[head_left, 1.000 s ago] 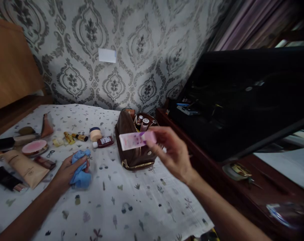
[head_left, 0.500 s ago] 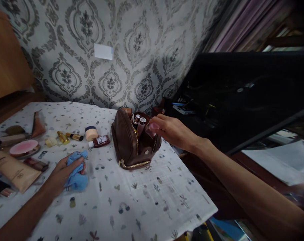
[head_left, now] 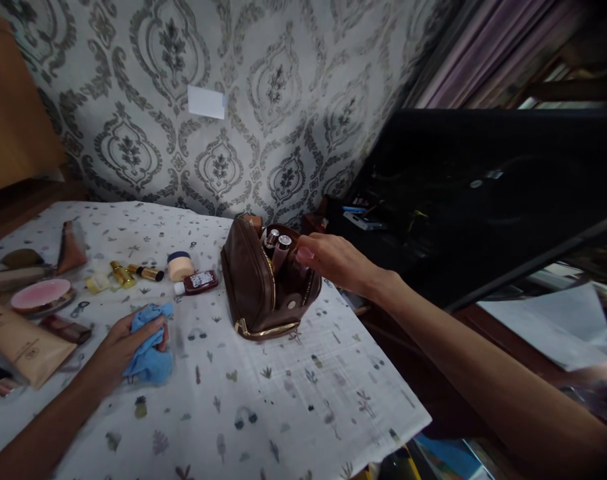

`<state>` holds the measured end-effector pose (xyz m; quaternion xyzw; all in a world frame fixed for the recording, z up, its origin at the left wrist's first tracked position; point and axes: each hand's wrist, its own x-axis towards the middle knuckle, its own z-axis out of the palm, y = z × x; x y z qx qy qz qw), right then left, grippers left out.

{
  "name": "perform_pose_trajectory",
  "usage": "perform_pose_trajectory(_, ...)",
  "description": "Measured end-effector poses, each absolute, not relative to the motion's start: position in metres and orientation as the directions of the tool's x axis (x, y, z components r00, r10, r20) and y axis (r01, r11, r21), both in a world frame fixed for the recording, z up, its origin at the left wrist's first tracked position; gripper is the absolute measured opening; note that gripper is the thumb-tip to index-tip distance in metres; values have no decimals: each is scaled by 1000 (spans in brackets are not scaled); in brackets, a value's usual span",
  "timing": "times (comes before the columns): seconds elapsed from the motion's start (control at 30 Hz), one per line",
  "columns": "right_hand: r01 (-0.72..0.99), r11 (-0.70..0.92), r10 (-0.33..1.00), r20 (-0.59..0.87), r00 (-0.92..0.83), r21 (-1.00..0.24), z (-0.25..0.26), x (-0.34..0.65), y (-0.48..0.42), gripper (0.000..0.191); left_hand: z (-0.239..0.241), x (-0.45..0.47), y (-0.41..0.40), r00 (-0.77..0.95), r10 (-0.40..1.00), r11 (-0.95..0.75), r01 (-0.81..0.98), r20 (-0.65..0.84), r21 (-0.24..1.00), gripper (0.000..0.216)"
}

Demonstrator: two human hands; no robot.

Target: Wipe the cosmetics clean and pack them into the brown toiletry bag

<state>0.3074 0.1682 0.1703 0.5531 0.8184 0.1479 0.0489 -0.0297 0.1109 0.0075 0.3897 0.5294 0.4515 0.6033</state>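
While the far-left end of the worktop [head_left: 303, 447] carries loose cosmetics, among them a pink round compact [head_left: 42, 295] and a beige tube [head_left: 26, 343], the left hand [head_left: 114, 345] rests just beside them. Its fingers are closed on a crumpled blue cloth [head_left: 151, 353], bunched between thumb and fingers. Beyond that hand lie small gold-coloured vials [head_left: 122, 274], then a jar [head_left: 180, 265] with a dark lid, and a dark red bottle [head_left: 200, 282] on its side, its white cap toward the left.

Next along stands the brown bag [head_left: 248, 273], upright and unzipped, with silver-capped containers [head_left: 282, 248] showing inside its mouth. At the right edge of that opening is the right hand [head_left: 333, 257], coming in from the side, its fingers drawn together over a pink item [head_left: 304, 253], mostly hidden by the grip and the bag's edge. Whether its lower end touches the inside, I cannot tell.

The step in hand appears to be placing this item among the containers. As I judge it, the next move calls for lowering it clear of the zip, then parting the fingers without tipping the bag.
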Motion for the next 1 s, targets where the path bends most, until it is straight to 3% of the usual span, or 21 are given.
perform_pose_trajectory(0.13,916,250,956,74,-286,315,164,309,167,17,3,-33,112,57,959,281,-105,-276,954,49)
perform_pose_trajectory(0.47,919,254,965,-11,-263,300,157,309,166,27,3,-32,110,92,957,281,-87,-273,956,47)
perform_pose_trajectory(0.57,941,282,948,95,-303,187,153,319,167,25,2,-32,110,87,954,293,-73,-287,953,47)
perform_pose_trajectory(0.77,892,427,822,475,-314,-151,132,321,140,21,6,-28,111,39,948,319,-61,-317,946,52)
perform_pose_trajectory(0.87,799,554,758,537,-370,-233,105,304,117,24,6,-28,111,26,948,318,-35,-318,947,53)
perform_pose_trajectory(1.0,808,484,811,519,-270,-337,70,278,97,23,1,-31,112,37,949,316,-34,-314,948,50)
